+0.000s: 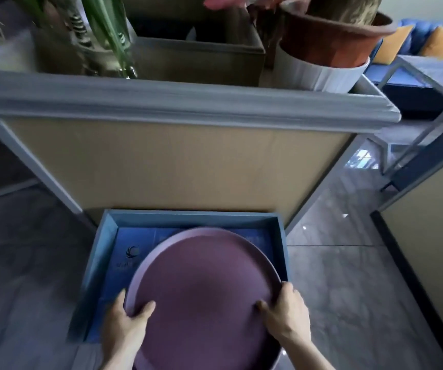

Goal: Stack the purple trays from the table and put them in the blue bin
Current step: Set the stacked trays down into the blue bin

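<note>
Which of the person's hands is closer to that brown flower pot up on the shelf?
The right hand. It grips the purple tray's right rim, below the brown flower pot; the left hand grips the opposite rim, farther away.

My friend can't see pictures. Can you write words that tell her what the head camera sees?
Two bare hands, left hand and right hand, grip the rim of a round purple tray above an open blue bin on the grey tiled floor. Behind the bin stands a tan panel, with potted plants on the ledge above.
</note>
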A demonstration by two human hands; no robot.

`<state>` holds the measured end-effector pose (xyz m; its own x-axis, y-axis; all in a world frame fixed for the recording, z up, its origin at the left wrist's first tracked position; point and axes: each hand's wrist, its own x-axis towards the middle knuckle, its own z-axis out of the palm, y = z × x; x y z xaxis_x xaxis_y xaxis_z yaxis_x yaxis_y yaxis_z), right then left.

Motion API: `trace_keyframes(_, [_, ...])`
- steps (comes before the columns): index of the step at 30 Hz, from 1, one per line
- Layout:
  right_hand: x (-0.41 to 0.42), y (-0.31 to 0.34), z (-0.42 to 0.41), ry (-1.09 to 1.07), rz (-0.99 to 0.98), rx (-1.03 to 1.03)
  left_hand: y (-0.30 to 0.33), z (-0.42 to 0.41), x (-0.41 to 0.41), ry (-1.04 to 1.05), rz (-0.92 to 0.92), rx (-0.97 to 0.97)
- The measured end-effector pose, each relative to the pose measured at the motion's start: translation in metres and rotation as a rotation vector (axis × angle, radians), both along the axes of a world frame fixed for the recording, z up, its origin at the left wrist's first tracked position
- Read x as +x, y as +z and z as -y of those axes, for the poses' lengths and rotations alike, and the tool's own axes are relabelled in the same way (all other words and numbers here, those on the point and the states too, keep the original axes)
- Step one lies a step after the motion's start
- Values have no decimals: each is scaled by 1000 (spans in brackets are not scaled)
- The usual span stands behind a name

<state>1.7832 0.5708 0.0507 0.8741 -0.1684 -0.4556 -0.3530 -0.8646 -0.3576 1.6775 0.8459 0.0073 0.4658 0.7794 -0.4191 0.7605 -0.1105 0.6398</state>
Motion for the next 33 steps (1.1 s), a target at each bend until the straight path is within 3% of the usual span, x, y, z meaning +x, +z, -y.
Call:
trace_keyframes(16, [21, -43, -26, 28, 17, -137, -34, -10, 31, -160, -264, 212])
trace_keyframes(33, [26, -41, -25, 40, 46, -195, -21, -4, 36, -161, -305, 251])
